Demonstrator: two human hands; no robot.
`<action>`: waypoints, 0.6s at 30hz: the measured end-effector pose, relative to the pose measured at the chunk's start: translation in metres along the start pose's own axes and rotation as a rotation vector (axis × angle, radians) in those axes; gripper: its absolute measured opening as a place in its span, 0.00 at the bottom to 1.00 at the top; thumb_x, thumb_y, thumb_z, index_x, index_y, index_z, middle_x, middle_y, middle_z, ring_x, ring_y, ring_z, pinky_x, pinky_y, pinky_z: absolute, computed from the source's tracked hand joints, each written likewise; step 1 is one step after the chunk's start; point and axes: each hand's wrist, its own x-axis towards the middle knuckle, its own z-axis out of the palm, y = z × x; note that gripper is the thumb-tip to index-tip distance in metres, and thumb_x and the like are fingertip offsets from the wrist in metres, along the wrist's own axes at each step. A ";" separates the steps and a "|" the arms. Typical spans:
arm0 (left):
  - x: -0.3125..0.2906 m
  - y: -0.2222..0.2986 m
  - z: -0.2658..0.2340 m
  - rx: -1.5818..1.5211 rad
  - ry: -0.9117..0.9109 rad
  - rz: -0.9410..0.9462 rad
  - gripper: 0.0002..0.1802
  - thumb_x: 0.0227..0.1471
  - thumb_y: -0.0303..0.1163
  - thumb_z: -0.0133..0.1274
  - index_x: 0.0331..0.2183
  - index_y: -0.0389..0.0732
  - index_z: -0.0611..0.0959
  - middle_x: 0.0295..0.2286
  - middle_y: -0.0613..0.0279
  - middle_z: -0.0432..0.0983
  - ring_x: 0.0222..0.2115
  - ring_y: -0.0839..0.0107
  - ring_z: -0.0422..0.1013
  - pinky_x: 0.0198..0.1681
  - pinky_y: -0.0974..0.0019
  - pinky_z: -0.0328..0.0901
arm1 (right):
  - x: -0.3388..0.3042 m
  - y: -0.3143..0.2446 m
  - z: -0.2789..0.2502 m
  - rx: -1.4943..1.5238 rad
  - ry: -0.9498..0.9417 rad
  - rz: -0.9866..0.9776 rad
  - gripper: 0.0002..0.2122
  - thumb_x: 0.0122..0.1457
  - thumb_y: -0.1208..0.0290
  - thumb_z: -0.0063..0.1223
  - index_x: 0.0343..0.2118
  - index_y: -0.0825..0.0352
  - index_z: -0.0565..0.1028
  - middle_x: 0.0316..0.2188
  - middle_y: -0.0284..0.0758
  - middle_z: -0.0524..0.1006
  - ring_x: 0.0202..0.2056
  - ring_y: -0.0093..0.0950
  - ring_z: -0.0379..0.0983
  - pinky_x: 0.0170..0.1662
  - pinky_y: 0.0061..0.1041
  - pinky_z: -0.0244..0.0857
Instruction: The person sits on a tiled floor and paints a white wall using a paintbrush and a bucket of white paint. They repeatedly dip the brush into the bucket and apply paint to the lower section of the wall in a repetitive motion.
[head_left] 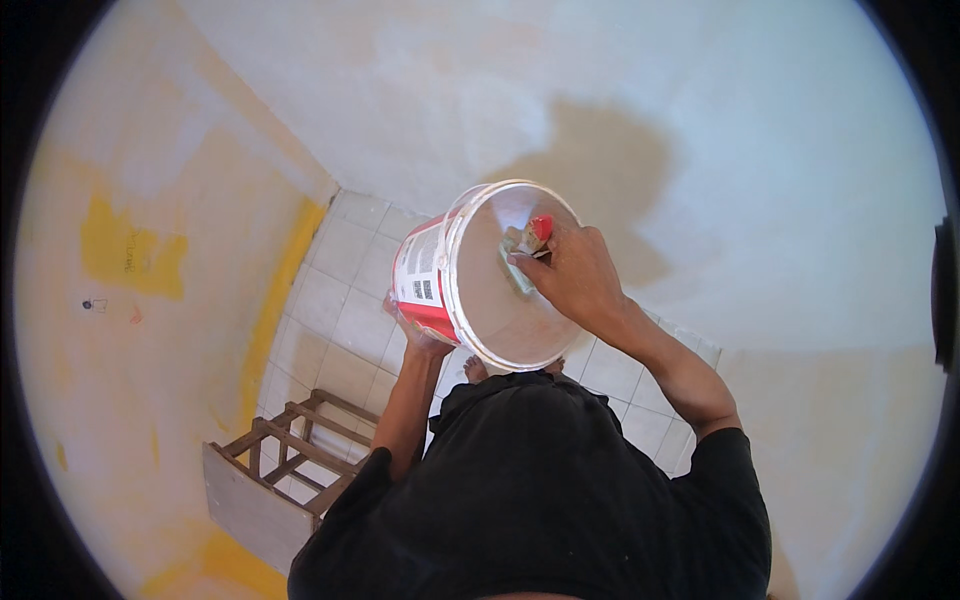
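A white-rimmed paint bucket (425, 275) with a red and white label is held tilted in front of my body, its mouth turned toward me. My left hand (422, 335) grips it from the lower left side, with most of the fingers hidden behind the wall. Over the bucket's mouth, my right hand (580, 275) is closed on what looks like a paintbrush (540, 230) with a red-tipped handle. The brush's pale, greenish lower part points into the bucket. Pale material shows inside, but its depth is unclear.
A wooden stool (265, 500) lies on its side at the lower left on the white tiled floor (340, 275). Walls surround me: a yellow-patched one (130, 240) at left, and a pale one (780, 200) ahead with a damp-looking patch (610, 160). My bare feet (475, 370) stand below the bucket.
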 end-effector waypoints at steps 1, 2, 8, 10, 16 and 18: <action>0.000 0.001 0.001 -0.016 -0.020 -0.001 0.55 0.45 0.76 0.41 0.62 0.43 0.62 0.57 0.51 0.63 0.56 0.53 0.64 0.57 0.49 0.63 | 0.001 0.000 0.000 -0.008 0.024 -0.023 0.12 0.50 0.68 0.63 0.29 0.73 0.77 0.20 0.48 0.77 0.24 0.45 0.76 0.28 0.34 0.68; 0.000 0.002 0.002 -0.032 -0.039 -0.001 0.55 0.45 0.76 0.41 0.62 0.43 0.62 0.57 0.51 0.63 0.56 0.53 0.64 0.57 0.49 0.63 | 0.001 0.001 0.002 -0.005 0.023 0.003 0.12 0.50 0.68 0.64 0.30 0.73 0.76 0.20 0.48 0.77 0.24 0.45 0.76 0.28 0.34 0.68; 0.005 0.002 -0.001 -0.135 -0.108 0.005 0.55 0.46 0.77 0.38 0.62 0.43 0.62 0.58 0.51 0.62 0.56 0.51 0.63 0.58 0.48 0.62 | 0.001 0.005 0.003 0.034 0.047 0.001 0.14 0.51 0.67 0.63 0.35 0.72 0.74 0.22 0.47 0.77 0.26 0.45 0.76 0.28 0.34 0.68; 0.004 0.005 0.008 -0.024 -0.001 -0.003 0.55 0.46 0.77 0.37 0.62 0.44 0.62 0.59 0.51 0.61 0.57 0.51 0.62 0.59 0.47 0.61 | 0.000 -0.005 -0.016 0.005 -0.047 0.098 0.14 0.52 0.66 0.62 0.35 0.71 0.73 0.23 0.45 0.78 0.26 0.44 0.76 0.27 0.34 0.67; 0.003 0.006 0.012 0.054 0.043 0.014 0.58 0.41 0.80 0.36 0.63 0.47 0.60 0.59 0.54 0.61 0.58 0.52 0.61 0.58 0.45 0.61 | -0.014 -0.002 -0.029 -0.249 0.092 -0.270 0.07 0.55 0.69 0.58 0.33 0.65 0.74 0.20 0.39 0.77 0.23 0.40 0.75 0.24 0.35 0.65; 0.005 0.003 0.016 0.083 0.081 0.041 0.60 0.39 0.82 0.36 0.62 0.48 0.60 0.59 0.54 0.61 0.58 0.51 0.61 0.58 0.44 0.61 | -0.023 -0.016 -0.040 -0.220 0.123 -0.335 0.07 0.55 0.68 0.58 0.33 0.64 0.74 0.19 0.39 0.77 0.22 0.40 0.75 0.24 0.35 0.65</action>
